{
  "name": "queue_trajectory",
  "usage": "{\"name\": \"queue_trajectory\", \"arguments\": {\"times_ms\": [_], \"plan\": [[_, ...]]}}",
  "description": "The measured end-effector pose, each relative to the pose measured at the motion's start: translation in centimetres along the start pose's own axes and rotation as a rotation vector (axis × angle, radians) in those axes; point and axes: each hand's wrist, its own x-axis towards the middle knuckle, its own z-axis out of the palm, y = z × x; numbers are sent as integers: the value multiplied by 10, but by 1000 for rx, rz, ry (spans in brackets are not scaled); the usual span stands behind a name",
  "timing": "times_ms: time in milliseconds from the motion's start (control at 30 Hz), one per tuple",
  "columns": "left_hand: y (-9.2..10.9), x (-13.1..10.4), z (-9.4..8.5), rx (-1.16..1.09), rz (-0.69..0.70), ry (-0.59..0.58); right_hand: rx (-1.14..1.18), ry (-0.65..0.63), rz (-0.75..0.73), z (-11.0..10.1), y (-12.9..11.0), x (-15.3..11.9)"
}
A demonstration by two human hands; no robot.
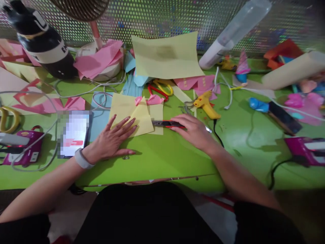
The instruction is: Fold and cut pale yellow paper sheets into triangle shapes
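Note:
My left hand (113, 137) lies flat with its fingers spread on a folded sheet of yellow paper (122, 105). A folded flap of that paper rises to a point near its right edge. My right hand (192, 130) is closed round a red and black utility knife (166, 123), its grey front end pointing left at the yellow paper's edge. Whether the blade is out I cannot make out. Just behind the paper lie a small pink paper piece (155, 99) and scissors with red and yellow handles (164, 88).
A phone (74, 134) lies left of my left hand. Beyond my right hand sits a yellow glue gun (207, 104) with a black cord. A curved yellow sheet (167, 56) leans at the back. A black bottle (48, 44) and purple power strips (301, 149) flank the green table (157, 159).

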Motion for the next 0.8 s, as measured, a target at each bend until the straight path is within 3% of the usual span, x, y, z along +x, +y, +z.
{"name": "queue_trajectory", "arguments": {"times_ms": [300, 567, 800], "plan": [[1, 2, 4, -66, 73, -37, 33, -124, -18, -7, 6, 1], [-5, 4, 8, -104, 85, -105, 29, -116, 14, -3, 6, -8], [-6, 3, 9, -107, 97, -98, 84, -111, -16, -4, 8, -12]]}}
